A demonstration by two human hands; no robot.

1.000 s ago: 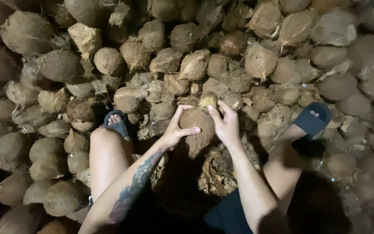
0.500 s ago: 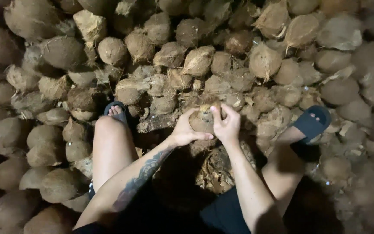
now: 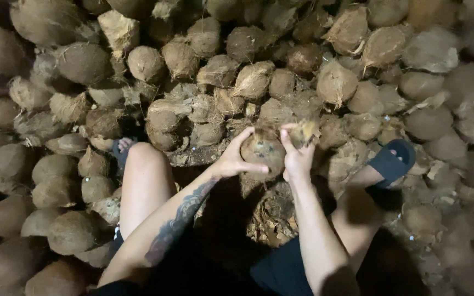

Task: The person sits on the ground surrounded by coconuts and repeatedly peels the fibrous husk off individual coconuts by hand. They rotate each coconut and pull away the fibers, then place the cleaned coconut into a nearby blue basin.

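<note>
Hands (image 3: 264, 156) cupped around coconut (image 3: 263, 149)

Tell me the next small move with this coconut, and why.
Probably keep peeling: the left hand steadies the coconut, while the right hand pinches a loose piece of husk at its top. Pulling that piece away seems the natural next step.

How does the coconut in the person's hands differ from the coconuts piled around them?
The held coconut is lifted off the heap, gripped between the left hand and right hand; the piled coconuts rest against one another, untouched. A tuft of husk sticks out by the right fingers, while most piled ones look intact. Both are brown, fibrous and roundish.
</note>
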